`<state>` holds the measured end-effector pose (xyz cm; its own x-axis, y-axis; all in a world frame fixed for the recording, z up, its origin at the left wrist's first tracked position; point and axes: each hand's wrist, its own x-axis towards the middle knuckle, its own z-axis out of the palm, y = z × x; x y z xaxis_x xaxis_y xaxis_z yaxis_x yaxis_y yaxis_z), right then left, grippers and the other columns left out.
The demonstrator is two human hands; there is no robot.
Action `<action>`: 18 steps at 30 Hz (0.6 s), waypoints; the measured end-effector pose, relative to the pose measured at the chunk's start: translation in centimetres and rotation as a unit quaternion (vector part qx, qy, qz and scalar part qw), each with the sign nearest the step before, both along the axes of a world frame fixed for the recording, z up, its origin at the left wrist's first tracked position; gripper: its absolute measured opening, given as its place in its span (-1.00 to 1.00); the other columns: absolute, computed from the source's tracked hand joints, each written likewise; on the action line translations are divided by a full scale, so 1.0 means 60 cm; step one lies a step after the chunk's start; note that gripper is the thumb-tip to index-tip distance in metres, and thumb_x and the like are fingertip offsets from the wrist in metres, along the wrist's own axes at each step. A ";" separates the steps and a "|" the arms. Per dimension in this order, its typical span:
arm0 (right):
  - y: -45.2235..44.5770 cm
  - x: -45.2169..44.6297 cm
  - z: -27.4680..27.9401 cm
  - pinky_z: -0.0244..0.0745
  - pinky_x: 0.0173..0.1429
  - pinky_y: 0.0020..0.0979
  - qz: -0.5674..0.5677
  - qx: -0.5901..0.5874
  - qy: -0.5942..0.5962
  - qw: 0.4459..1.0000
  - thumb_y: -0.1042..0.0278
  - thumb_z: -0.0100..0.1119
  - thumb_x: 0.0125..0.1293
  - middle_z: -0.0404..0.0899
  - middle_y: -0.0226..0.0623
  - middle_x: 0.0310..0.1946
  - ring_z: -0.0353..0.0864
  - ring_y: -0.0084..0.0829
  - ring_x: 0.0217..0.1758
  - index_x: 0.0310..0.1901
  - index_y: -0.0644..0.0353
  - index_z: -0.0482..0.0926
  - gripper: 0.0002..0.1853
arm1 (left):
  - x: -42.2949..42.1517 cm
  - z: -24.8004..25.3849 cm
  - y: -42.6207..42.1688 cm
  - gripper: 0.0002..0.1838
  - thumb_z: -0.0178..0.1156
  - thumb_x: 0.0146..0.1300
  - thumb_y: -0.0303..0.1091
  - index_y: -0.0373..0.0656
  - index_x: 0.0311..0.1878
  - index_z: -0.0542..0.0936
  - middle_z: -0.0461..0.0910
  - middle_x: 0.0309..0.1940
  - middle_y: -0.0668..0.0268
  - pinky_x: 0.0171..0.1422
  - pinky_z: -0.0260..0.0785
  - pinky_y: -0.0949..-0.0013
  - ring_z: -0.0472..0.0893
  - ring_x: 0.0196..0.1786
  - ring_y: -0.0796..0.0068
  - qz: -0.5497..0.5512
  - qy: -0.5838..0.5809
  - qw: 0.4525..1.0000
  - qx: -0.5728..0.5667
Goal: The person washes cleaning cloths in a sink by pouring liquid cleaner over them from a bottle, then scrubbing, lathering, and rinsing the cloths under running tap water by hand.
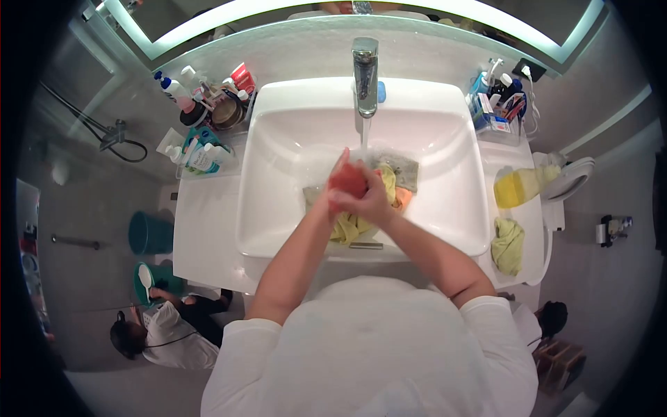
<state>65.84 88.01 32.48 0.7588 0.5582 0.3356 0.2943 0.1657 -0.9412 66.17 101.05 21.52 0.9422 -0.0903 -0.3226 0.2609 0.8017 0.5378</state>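
A red cloth is pressed between my two hands over the sink, slightly smeared by motion. My left hand supports it from the left, with fingers pointing toward the faucet. From the right, my right hand closes over the same cloth. Water runs from the chrome faucet just beyond my fingers. Below my hands, in the white sink, lie a yellow cloth, an orange cloth and a grey cloth, partly hidden by my hands.
On the counter's right side are a bottle of yellow liquid and a crumpled green-yellow cloth. Toiletries in trays crowd the left; another caddy stands right. A person sits at lower left near teal buckets; another is at right.
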 end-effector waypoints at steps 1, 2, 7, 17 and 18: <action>0.001 -0.019 0.020 0.43 -0.11 -0.42 -0.009 -0.017 -0.065 0.998 0.31 0.31 -0.04 0.51 -0.23 -0.24 0.53 -0.41 -0.18 -0.14 0.21 0.44 -0.60 | 0.003 -0.029 -0.001 -0.37 -0.15 0.27 0.21 -0.17 0.12 0.31 0.37 0.13 0.14 0.11 0.29 0.14 0.43 0.05 0.30 0.007 -0.029 0.999 -0.014; 0.001 -0.027 0.031 0.43 -0.17 -0.44 -0.017 -0.035 -0.131 0.991 0.31 0.36 -0.08 0.54 -0.25 -0.31 0.53 -0.46 -0.23 -0.24 0.24 0.48 -0.64 | 0.006 -0.057 -0.001 -0.43 -0.16 0.30 0.16 -0.18 0.06 0.35 0.40 0.07 0.15 0.06 0.34 0.22 0.47 -0.01 0.34 0.014 -0.059 0.998 -0.028; -0.001 0.015 -0.009 0.35 -0.31 -0.36 -0.066 -0.112 -0.256 0.958 0.35 0.36 -0.22 0.43 -0.13 -0.49 0.47 -0.25 -0.39 -0.45 0.24 0.43 -0.68 | -0.015 0.035 -0.034 -0.54 -0.13 0.25 0.09 -0.09 -0.05 0.40 0.49 -0.21 0.22 -0.13 0.41 0.16 0.52 -0.15 0.30 -0.018 -0.117 0.993 0.012; -0.100 0.218 -0.125 0.32 0.00 -0.26 -0.265 -0.185 -0.122 0.938 0.00 0.24 0.03 0.34 -0.10 -0.05 0.38 -0.12 -0.04 -0.04 0.08 0.38 -0.49 | -0.012 0.164 -0.033 -0.71 -0.12 0.33 -0.24 -0.16 -0.04 0.49 0.55 -0.18 0.23 -0.06 0.40 0.43 0.55 -0.18 0.46 0.078 0.097 0.956 0.265; -0.117 0.228 -0.119 0.30 0.06 -0.22 -0.261 -0.184 -0.089 0.944 -0.04 0.24 0.02 0.33 -0.10 0.02 0.36 -0.13 0.03 0.02 0.06 0.38 -0.44 | -0.016 0.180 -0.011 -0.70 -0.11 0.33 -0.26 -0.19 0.00 0.46 0.54 -0.15 0.22 -0.05 0.40 0.41 0.55 -0.14 0.45 0.065 0.078 0.958 0.269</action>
